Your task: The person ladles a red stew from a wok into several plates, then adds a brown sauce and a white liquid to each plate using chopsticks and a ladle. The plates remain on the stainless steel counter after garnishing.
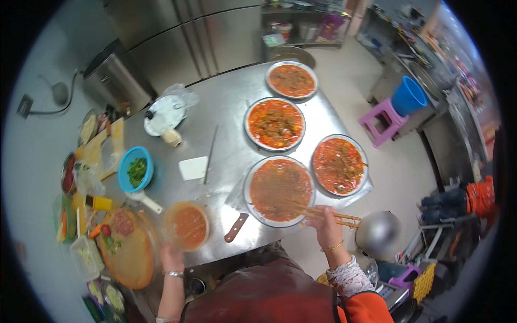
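Observation:
My right hand (328,231) grips a pair of wooden chopsticks (348,218). Their tips reach into red, saucy food (278,181) on the nearest round plate (247,198) and are blurred there. At lower left, my left hand (171,256) holds the near-left side of a plastic bowl (189,226) of reddish sauce; hand and bowl are both blurred. Between bowl and plate lies a knife with a brown riveted handle (236,228). Beyond the nearest plate, three more plates carry similar red food: one to the right (338,166), one behind (276,123), one farthest (292,80).
On the steel table (226,109) are a white scraper (193,168), a thin dark rod (211,153) and a blue bowl of chopped greens (137,173). A round cutting board (129,262) with raw meat stands left. Pink stool (381,121) and metal bowl (377,234) are right; another person's legs (442,208) show.

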{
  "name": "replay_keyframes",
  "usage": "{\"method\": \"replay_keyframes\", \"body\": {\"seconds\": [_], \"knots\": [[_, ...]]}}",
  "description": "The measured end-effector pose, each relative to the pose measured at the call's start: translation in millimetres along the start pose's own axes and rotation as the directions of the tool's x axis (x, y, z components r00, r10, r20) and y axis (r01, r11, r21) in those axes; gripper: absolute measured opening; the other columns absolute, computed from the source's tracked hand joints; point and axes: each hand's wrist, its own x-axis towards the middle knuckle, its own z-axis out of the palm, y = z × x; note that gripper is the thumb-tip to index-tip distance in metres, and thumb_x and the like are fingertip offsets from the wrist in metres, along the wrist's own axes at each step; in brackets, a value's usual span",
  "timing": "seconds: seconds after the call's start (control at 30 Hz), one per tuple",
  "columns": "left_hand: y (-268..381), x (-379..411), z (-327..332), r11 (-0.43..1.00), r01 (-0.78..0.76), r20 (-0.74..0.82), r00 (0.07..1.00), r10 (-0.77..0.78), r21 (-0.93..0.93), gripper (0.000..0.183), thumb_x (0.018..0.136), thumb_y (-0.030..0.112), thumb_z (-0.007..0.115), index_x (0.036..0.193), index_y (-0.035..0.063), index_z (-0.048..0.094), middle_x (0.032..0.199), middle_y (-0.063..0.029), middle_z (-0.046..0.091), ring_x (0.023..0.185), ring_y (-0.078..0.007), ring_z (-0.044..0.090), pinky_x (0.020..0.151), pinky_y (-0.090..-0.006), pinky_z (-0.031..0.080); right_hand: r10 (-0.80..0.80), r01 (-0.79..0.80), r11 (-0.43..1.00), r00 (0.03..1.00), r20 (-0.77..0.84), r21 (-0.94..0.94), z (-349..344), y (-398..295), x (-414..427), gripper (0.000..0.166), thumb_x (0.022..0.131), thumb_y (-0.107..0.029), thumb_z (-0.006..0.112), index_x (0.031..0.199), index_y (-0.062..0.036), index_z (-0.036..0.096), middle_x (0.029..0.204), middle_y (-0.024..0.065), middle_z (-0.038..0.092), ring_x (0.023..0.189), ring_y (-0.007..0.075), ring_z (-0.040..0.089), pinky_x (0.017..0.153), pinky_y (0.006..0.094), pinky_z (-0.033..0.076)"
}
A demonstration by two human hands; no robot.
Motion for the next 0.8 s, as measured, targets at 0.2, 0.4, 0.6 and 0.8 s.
{"method": "replay_keyframes", "body": {"seconds": [0.2,0.4,0.6,0.8], "knots": [[-9,-70,19,1.000,-0.009,-0.005,1.000,0.009,-0.016,0.035,0.074,0.012,0.058,0.107,0.0106,0.049,0.096,-0.0017,0.054,0.090,-0.0136,0.049,0.076,-0.0338,0.041,0.168,-0.072,0.969,0.895,0.414,-0.237,93,41,-6,0.027,0.092,-0.023,0.044,0.098,0.0014,0.054,0.091,0.0148,0.059,0.077,0.0231,0.061,0.066,0.0317,0.052],[-69,-107,-45,0.963,-0.111,0.163,0.984,0.072,0.244,0.042,0.076,-0.001,0.051,0.117,-0.0004,0.045,0.102,-0.0069,0.054,0.092,-0.0137,0.051,0.083,-0.0251,0.041,0.187,0.185,0.863,0.747,0.638,-0.470,174,77,-14,0.025,0.093,-0.018,0.042,0.102,0.0035,0.051,0.077,0.0117,0.060,0.061,0.0190,0.061,0.063,0.0284,0.051],[-89,-102,-98,0.958,0.015,0.209,0.975,-0.077,0.285,0.039,0.076,0.002,0.053,0.114,-0.0010,0.047,0.102,-0.0094,0.055,0.093,-0.0151,0.052,0.084,-0.0270,0.042,0.238,0.407,0.661,0.683,0.690,-0.631,198,124,-8,0.024,0.091,-0.018,0.043,0.101,0.0014,0.052,0.071,0.0094,0.060,0.056,0.0176,0.062,0.056,0.0254,0.048],[-72,-75,-130,0.916,0.024,0.178,0.979,-0.103,0.400,0.037,0.075,0.004,0.055,0.111,-0.0017,0.048,0.099,-0.0091,0.056,0.090,-0.0154,0.054,0.081,-0.0270,0.044,0.292,0.115,0.754,0.823,0.487,-0.647,217,118,-20,0.025,0.090,-0.019,0.047,0.097,0.0029,0.055,0.078,0.0120,0.060,0.049,0.0176,0.059,0.049,0.0237,0.048]]}}
